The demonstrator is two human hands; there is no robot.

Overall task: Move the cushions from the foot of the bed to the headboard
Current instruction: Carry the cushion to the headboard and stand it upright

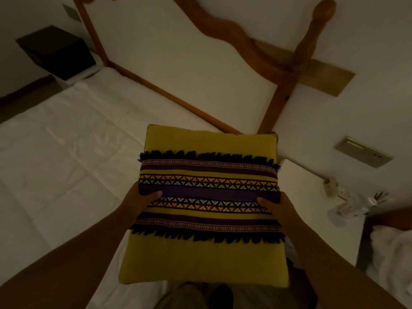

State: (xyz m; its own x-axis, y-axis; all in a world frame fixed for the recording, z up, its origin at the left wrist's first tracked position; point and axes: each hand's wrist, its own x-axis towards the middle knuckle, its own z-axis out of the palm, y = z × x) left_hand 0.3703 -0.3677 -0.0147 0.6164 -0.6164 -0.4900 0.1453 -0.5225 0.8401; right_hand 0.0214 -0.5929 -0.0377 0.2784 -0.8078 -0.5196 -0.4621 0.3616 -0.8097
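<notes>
While reaching forward with both forearms extended from the bottom corners of the view, gripping a yellow cushion (207, 210) by its two side edges, roughly at mid-height. Pressing the left hand (142, 200) against the left edge, thumb lying across the purple woven band on the top face, remaining fingers tucked under and out of sight. Mirroring that with the right hand (278, 205) on the right edge, thumb likewise over the band, other fingers hidden beneath. Holding the cushion nearly flat, face up, fringed patterned stripes running side to side, above the white mattress (66, 141). Hovering with its far edge close to the wooden headboard (263, 56), overlapping the lower rail and right post in the view; impossible to tell whether touching the bed.
</notes>
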